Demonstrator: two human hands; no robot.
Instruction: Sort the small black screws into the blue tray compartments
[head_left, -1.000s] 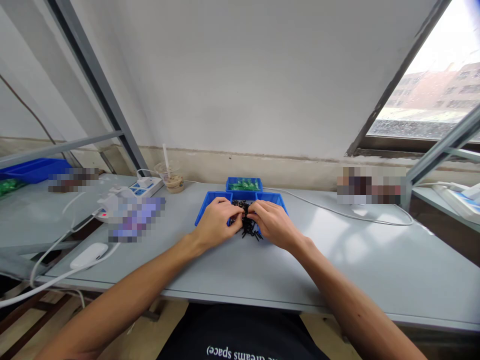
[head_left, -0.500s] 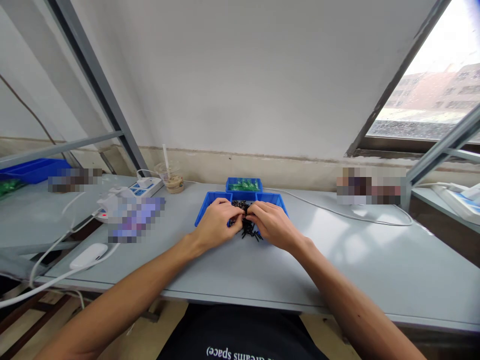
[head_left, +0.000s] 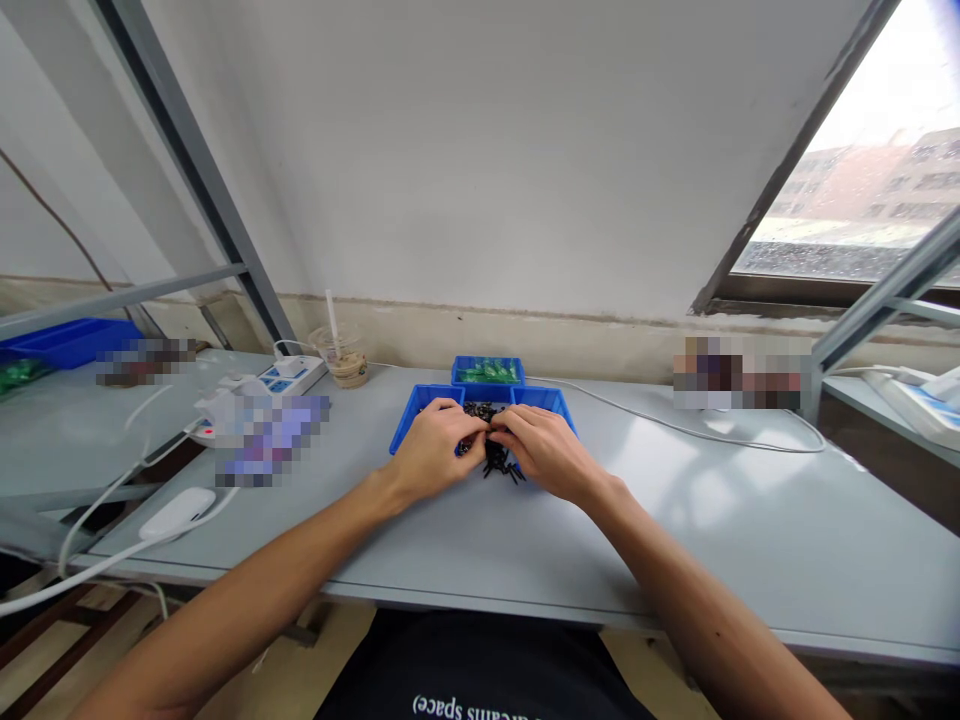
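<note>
My left hand [head_left: 435, 447] and my right hand [head_left: 546, 450] meet fingertip to fingertip above a heap of small black parts [head_left: 497, 460] on the table. Both are closed in a pinch, and whatever sits between the fingertips is too small and too covered to name. Behind my left hand stands a blue bin [head_left: 411, 410], partly hidden by it. Another blue bin [head_left: 553, 400] is behind my right hand. At the back, a third blue bin [head_left: 487, 361] holds small green pieces [head_left: 487, 372].
Left on the grey table [head_left: 480, 560] are a power strip [head_left: 294, 375] with plugs, a plastic cup with a straw [head_left: 349, 368], a blurred-out purple item [head_left: 274, 440] and a white charger [head_left: 178, 513]. A white cable [head_left: 675, 428] runs along the right side.
Almost nothing differs. My fingertips have shifted very slightly where they meet; the bins and the black heap stay put.
</note>
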